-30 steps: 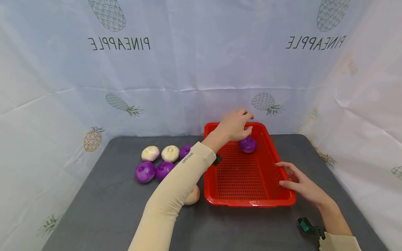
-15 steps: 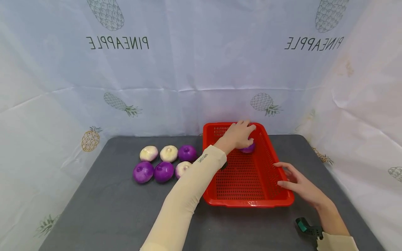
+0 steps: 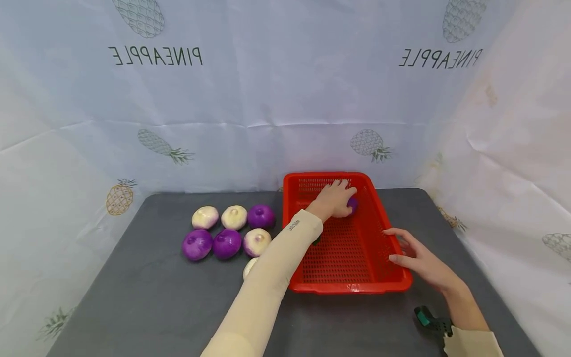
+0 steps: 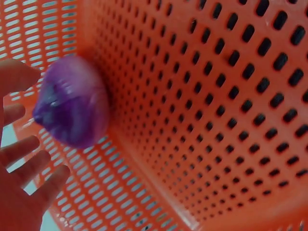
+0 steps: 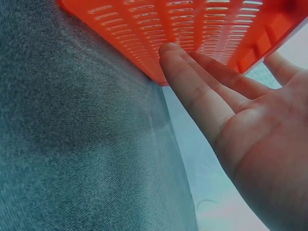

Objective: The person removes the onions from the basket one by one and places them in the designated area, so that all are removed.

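In the head view my left hand (image 3: 335,199) reaches into a red plastic basket (image 3: 350,287), beside a purple onion (image 3: 353,206) near its far right corner. The left wrist view shows this onion (image 4: 74,103) against the perforated wall, with the fingers spread around its near side and a gap between. My right hand (image 3: 417,255) holds the basket's right rim, thumb and a fingertip over the edge. In the right wrist view its other fingers (image 5: 197,91) lie along the outside of the wall.
Left of the basket, several purple onions (image 3: 197,245) and white, purple-tinged onions (image 3: 234,217) stand in rows on the dark grey table (image 3: 147,297). One pale onion (image 3: 249,267) is partly hidden by the left sleeve. A white pineapple-print curtain (image 3: 250,99) hangs behind.
My left hand has come down from over the basket's far rim into the basket, closer beside the purple onion. My right hand stays at the right rim. The head view has shifted slightly.
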